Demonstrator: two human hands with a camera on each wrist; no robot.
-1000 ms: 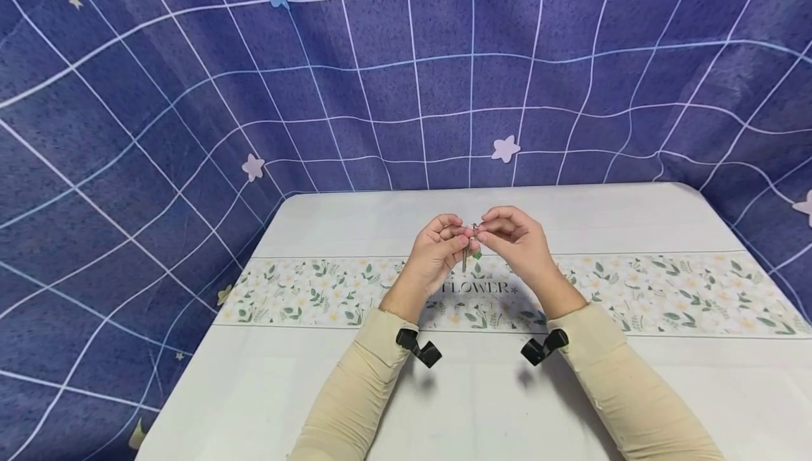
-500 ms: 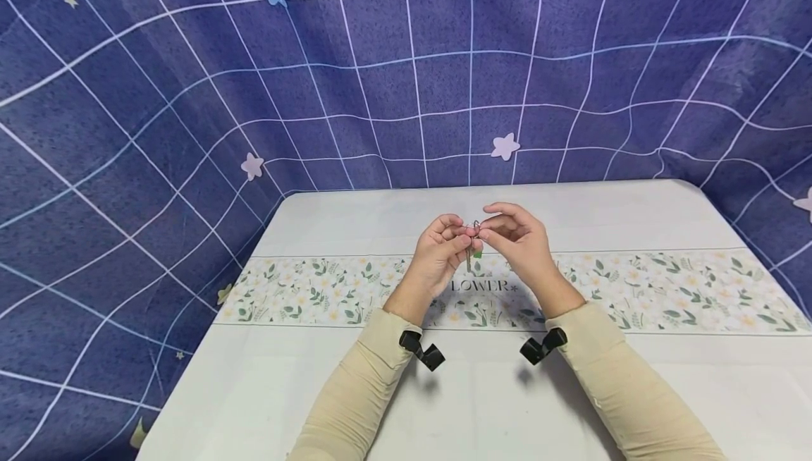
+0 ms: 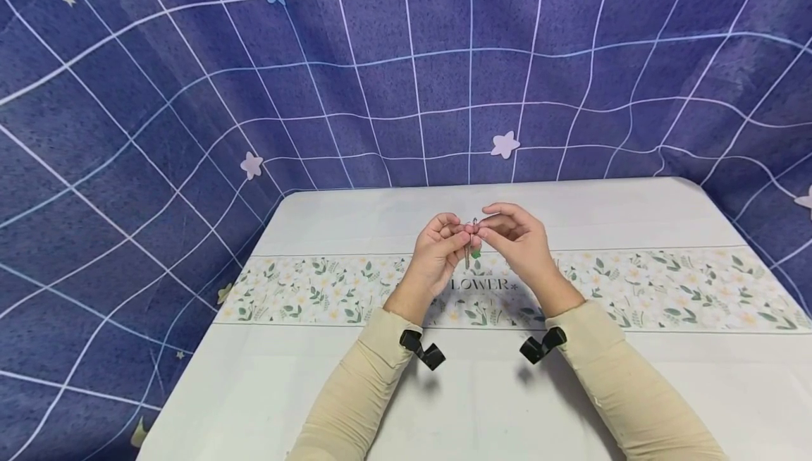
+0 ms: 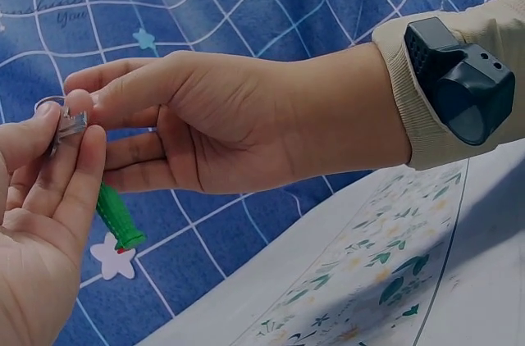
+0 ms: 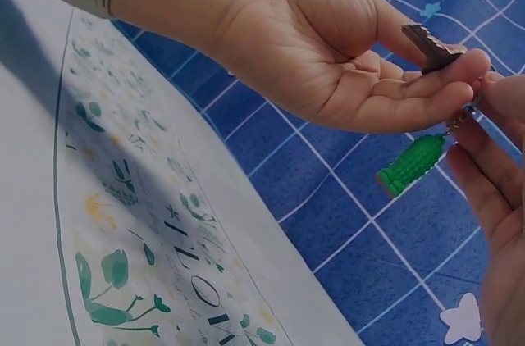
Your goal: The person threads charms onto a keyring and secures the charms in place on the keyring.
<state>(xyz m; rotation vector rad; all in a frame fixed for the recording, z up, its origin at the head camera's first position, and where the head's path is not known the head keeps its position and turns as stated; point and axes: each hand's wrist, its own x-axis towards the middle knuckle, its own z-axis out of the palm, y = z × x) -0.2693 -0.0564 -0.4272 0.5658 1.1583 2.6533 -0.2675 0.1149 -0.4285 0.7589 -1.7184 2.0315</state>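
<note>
Between our fingertips, in the air over the counter, sit a key, a thin metal ring and a green charm. The fingers of our left hand are narrowed to a pinch on the key's head; those of our right hand meet just beside them and seem to pinch the ring, though the exact contact is covered.

We judge the handling to be partway through: all three pieces are gathered at one spot, and a short chain leads from the charm in among the fingers. Whether the key is threaded on the ring or only beside it, we cannot tell; with both hands pinching, we take that join to be unfinished.

From the head view the key's blade points back toward us, its long axis nearly upright in the frame; from the right wrist it juts up and left. The charm hangs from its chain end, its long axis slanting down and away from the fingers.

Farther out are our beige sleeves, the floral band across the counter, and a blue curtain beyond.
</note>
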